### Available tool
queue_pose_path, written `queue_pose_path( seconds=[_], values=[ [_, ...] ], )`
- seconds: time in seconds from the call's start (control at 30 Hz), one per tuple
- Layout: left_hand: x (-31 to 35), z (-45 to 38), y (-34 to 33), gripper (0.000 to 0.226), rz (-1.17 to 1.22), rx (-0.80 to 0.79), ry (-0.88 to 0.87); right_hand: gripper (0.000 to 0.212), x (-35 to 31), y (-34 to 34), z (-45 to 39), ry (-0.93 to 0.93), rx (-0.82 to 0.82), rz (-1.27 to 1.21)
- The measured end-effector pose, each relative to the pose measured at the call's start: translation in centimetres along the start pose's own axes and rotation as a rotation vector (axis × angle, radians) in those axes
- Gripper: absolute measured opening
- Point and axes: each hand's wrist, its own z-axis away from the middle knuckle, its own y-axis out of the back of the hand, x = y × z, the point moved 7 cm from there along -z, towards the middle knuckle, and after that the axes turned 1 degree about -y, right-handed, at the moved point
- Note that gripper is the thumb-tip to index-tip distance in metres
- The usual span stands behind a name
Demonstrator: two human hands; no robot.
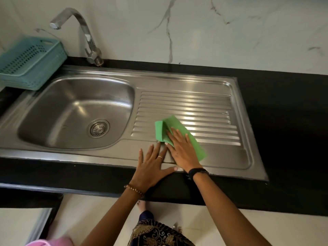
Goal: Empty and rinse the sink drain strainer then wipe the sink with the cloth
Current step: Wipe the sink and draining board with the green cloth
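Low in the middle of the frame, the left hand [152,167] lies flat with fingers spread on the sink's front rim [71,155]. Just right of it, the right hand [182,150] presses straight fingers on the green cloth [177,125] over the ribbed drainboard [195,110]. Farther left, the strainer [98,128] sits in the basin's drain. A teal basket [30,63] and tap [85,32] stand upper left.

One cloth [179,134]; one basket [30,63]; two hands [150,167]
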Motion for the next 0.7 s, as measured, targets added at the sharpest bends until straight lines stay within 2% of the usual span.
queue_pose_path(
  seconds=[0.13,0.27,0.4,0.57,0.7],
  values=[
    [4.5,-0.9,-1.7,0.076,0.033,-0.112,-0.039,0.050,6.4,3.7,3.3,-0.175,0.082,-0.048],
    [4.6,-1.3,-1.9,0.076,-0.008,-0.130,-0.039,0.050,11.4,6.6,5.9,-0.327,0.140,-0.041],
    [4.5,-1.3,-1.9,0.076,0.004,-0.133,-0.047,0.050,13.4,7.9,7.2,-0.460,0.170,-0.010],
    [3.8,-0.7,-1.4,0.070,0.082,-0.015,-0.065,0.053,13.0,7.9,8.8,-0.614,0.253,0.012],
    [1.7,0.4,-0.6,0.070,0.118,0.107,-0.030,0.051,10.6,6.6,7.4,-0.534,0.184,0.080]
  ],
)
